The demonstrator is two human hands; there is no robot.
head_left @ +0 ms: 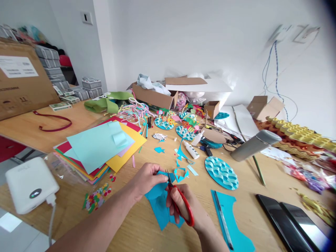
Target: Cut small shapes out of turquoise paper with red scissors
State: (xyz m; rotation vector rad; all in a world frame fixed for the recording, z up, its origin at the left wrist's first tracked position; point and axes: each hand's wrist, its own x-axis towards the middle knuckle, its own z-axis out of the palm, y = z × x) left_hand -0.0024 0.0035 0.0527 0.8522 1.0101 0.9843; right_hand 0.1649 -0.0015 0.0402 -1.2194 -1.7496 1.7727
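Blue paper is pinched between the thumb and fingers of my left hand, just left of the scissors. My right hand grips the red-handled scissors, whose dark blades meet the paper's right edge. Below both hands lie more blue paper pieces. A cut-out blue scrap with a jagged outline sits just beyond the blades. Farther up the table is a small blue fish-shaped piece.
Coloured sheets are stacked at the left, near a white power bank. A patterned blue oval, a glue bottle and a grey flask stand or lie to the right. Two phones lie at the lower right.
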